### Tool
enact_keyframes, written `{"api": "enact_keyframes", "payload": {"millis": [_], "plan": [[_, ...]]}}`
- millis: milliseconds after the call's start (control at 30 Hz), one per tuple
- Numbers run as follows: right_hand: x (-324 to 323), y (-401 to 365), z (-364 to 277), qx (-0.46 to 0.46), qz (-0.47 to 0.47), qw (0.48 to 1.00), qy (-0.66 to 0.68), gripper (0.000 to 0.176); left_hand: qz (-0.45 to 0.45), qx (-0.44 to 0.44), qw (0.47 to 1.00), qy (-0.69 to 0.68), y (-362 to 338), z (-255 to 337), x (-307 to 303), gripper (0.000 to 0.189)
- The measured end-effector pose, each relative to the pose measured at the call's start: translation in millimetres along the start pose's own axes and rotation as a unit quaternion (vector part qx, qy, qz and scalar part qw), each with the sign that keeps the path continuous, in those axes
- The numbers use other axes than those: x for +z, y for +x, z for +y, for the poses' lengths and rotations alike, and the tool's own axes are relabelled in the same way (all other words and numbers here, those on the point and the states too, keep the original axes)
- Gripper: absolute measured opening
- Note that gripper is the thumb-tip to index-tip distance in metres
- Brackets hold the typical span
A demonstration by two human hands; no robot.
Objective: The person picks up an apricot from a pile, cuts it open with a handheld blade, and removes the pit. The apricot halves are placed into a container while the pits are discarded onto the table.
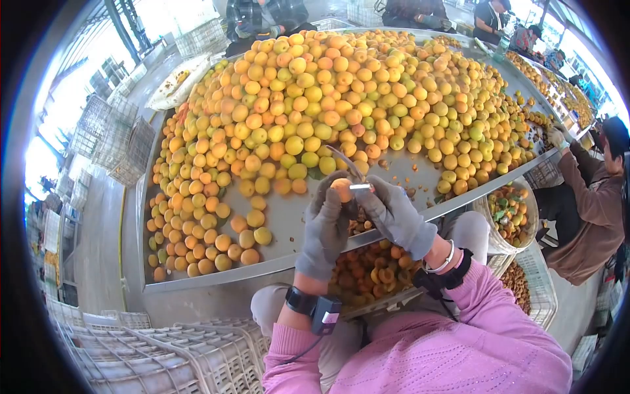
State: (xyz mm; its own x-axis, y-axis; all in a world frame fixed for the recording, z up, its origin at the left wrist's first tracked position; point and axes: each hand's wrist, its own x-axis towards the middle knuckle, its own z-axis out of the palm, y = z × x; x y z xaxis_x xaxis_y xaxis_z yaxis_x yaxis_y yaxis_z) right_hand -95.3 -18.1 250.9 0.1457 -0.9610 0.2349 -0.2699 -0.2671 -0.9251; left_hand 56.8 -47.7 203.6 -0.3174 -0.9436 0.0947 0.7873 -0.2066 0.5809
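The fruit (295, 128) is orange and yellow — a few pieces greenish — on a grey worktop (289, 231). Lower right of centre, the sweater (453, 348) is pink with dotted lines; top centre, one shirt (275, 14) is dark plaid.

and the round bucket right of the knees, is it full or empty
Full, or nearly: fruit fills the bucket almost to its rim.

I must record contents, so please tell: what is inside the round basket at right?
The round basket shows orange-yellow fruit and some green leaves; below the top layer, everything is covered.
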Motion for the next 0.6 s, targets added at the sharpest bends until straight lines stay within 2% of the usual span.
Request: {"api": "enact_keyframes", "payload": {"millis": [67, 200, 267, 400, 467, 500, 533, 567, 600], "plan": [[-0.1, 0.0, -1.5, 0.002, -0.008, 1.000, -0.021, 0.036, 0.010, -0.011, 0.997, 0.080, -1.4, -5.4, -10.0, 0.040], [10.1, -0.5, 4.9, 0.018, 0.016, 0.999, -0.022, 0.033, 0.016, -0.009, 0.996, 0.087, -3.8, -7.6, -7.4, 0.039], [14.0, 0.2, 6.8, 0.030, 0.028, 0.999, -0.032, 0.032, 0.079, -0.015, 0.996, 0.038, -6.6, -9.1, 4.9, 0.032], [18.8, 4.9, 16.1, 0.073, 0.006, 0.997, -0.002, 0.033, 0.070, 0.004, 0.996, 0.061, -2.0, -14.1, -8.6, 0.027], [17.1, 9.8, 18.6, 0.081, 0.007, 0.997, 0.016, 0.033, 0.128, 0.018, 0.957, 0.258, 0.1, -12.2, -10.7, 0.027], [13.9, 13.0, 15.4, 0.095, -0.010, 0.991, -0.089, 0.031, 0.127, 0.019, 0.957, 0.260, 2.6, -11.7, -10.2, 0.027], [11.2, 13.9, 14.1, 0.109, -0.026, 0.975, -0.193, 0.030, 0.135, 0.099, 0.916, 0.365, 5.0, -11.8, -9.4, 0.024], [8.3, 14.4, 20.2, 0.108, -0.025, 0.975, -0.193, 0.030, 0.139, 0.177, 0.858, 0.462, 7.4, -11.9, -8.6, 0.022], [6.3, 15.0, 26.3, 0.079, -0.005, 0.956, -0.283, 0.029, 0.138, 0.177, 0.857, 0.463, 6.6, -7.7, -6.7, 0.022]]}}
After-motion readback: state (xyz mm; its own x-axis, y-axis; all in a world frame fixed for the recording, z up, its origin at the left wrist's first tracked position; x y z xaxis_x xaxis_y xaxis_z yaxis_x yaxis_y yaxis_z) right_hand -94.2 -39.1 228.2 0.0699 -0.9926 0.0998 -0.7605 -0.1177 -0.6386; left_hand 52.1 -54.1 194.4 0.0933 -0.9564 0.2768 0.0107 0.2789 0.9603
